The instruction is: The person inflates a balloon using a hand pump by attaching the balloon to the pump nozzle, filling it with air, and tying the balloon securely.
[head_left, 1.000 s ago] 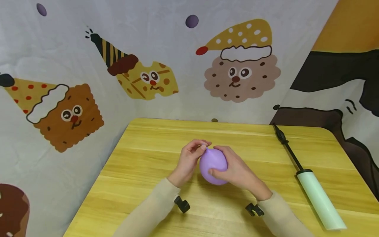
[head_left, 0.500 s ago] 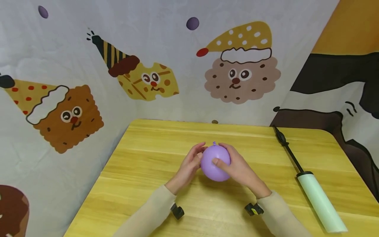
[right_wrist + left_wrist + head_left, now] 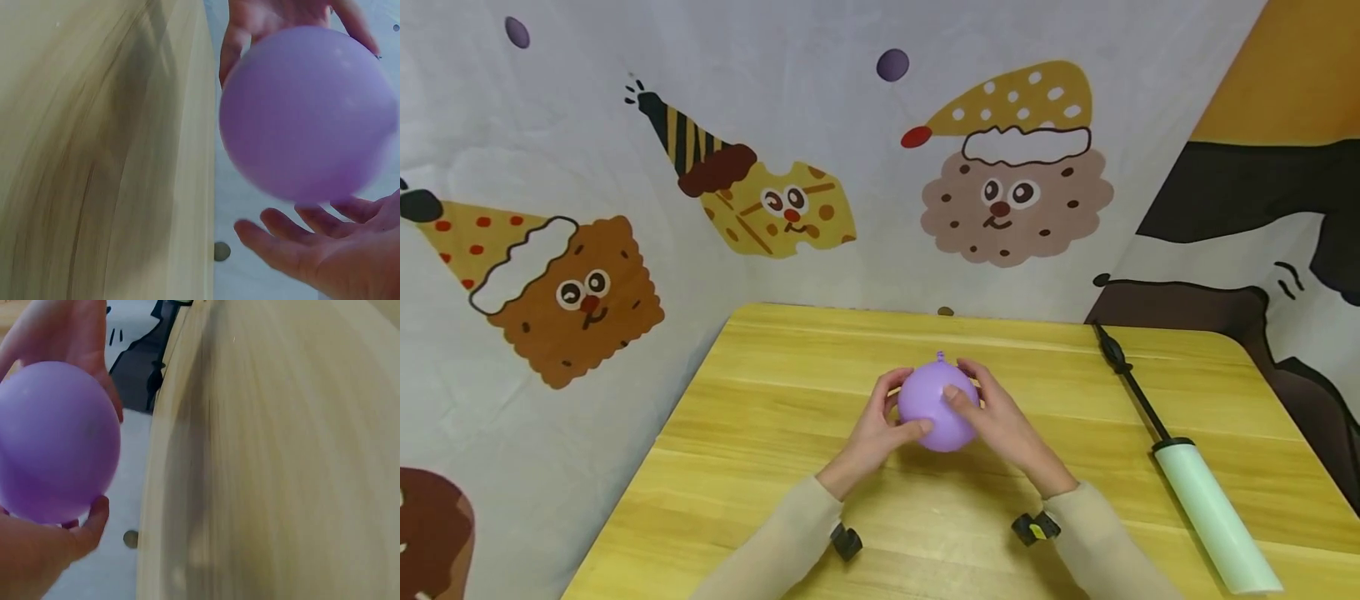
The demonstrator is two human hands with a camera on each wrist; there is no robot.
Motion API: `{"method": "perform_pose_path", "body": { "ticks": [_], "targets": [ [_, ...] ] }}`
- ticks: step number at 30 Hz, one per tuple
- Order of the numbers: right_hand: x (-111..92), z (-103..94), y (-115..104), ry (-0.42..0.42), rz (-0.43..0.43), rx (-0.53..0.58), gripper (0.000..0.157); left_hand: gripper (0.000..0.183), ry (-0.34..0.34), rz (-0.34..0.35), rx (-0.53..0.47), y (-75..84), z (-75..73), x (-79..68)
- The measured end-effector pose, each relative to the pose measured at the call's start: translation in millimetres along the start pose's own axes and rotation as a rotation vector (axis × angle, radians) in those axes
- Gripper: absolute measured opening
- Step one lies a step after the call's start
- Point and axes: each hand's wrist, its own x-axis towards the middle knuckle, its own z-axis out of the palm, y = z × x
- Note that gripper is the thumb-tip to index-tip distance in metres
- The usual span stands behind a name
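Observation:
A round, inflated purple balloon [image 3: 936,408] is held between both hands above the wooden table. Its short neck [image 3: 940,357] points away from the person, toward the wall. My left hand [image 3: 880,429] grips the left side, thumb on the near face and fingers around the far side. On the other side my right hand [image 3: 1003,421] holds it, thumb laid over the top. In the left wrist view the balloon [image 3: 56,440] covers part of the fingers. From the right wrist, several right-hand fingers [image 3: 312,240] show curved under the balloon [image 3: 306,115], some apart from it.
A hand pump [image 3: 1213,512] with a pale green barrel and black rod lies along the right side of the wooden table [image 3: 760,400]. A cloth [image 3: 865,275] printed with cartoon biscuits hangs behind and left of the table. Small black cameras sit on both wrists.
The left hand has let go of the balloon's neck and moved down to grip its left side. The balloon has turned, its neck now pointing away; the right hand has kept hold.

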Motion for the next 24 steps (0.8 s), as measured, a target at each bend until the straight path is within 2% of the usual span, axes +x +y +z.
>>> {"method": "perform_pose_path", "body": {
  "ticks": [4,8,10,14,18,24],
  "targets": [
    [-2,-9.7,5,0.030,-0.023,-0.040,0.069,0.079,0.127,0.002,0.139,2.9,-18.2,6.0],
    [-7,-21.9,9,0.049,-0.025,-0.101,0.069,0.080,0.271,0.012,0.374,7.5,-49.9,21.8],
    [-10,-27.4,12,0.052,-0.017,-0.134,0.069,0.081,0.313,0.004,0.475,10.5,-66.1,29.7],
    [-15,-35.4,16,0.056,0.012,-0.189,0.072,0.085,0.357,-0.047,0.621,12.7,-95.1,41.2],
    [-18,-39.1,19,0.055,0.026,-0.217,0.073,0.088,0.401,-0.111,0.717,13.4,-115.9,45.5],
    [-20,-40.8,22,0.058,0.034,-0.242,0.072,0.087,0.424,-0.178,0.750,11.6,-133.1,45.0]
  ]
}}
